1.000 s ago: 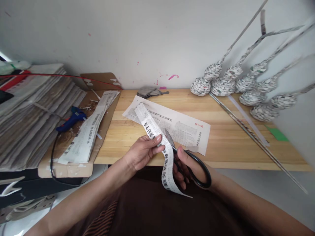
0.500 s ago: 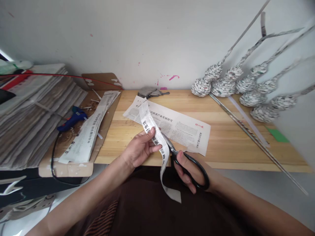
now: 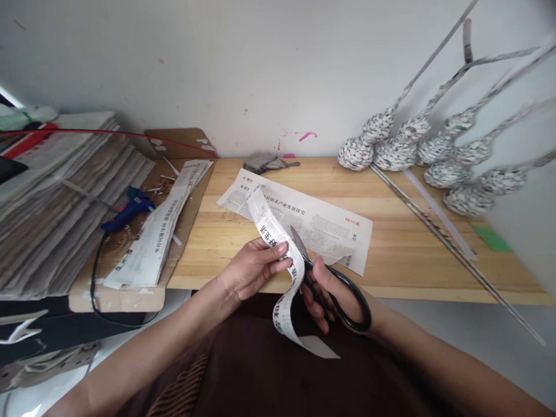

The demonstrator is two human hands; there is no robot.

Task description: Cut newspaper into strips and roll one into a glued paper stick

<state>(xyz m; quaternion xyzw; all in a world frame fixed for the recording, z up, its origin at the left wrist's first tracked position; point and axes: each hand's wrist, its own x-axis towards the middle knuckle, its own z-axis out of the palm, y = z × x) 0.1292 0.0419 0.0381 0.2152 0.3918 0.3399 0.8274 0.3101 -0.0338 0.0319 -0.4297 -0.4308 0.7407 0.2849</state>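
Note:
My left hand pinches a long newspaper strip between thumb and fingers. The strip's upper end reaches over the table, and its lower end curls down in front of the dark apron. In my right hand is a pair of black-handled scissors, thumb through one loop. The blades lie right beside the strip's edge, pointing up and left; I cannot tell whether they touch it. Beneath and beyond the strip, a wider piece of newspaper lies flat, its near edge partly lifted by the scissors.
A tall newspaper stack stands at left. Beside it, a blue glue gun and cut newspaper strips lie on cardboard. Woven paper gourds line the back right. Long thin rods overhang the table edge. A grey cloth lies by the wall.
My left hand has shifted slightly right and down with the strip, whose lower end now curls further out. The scissors have moved a little, and the flat newspaper's near edge has lifted.

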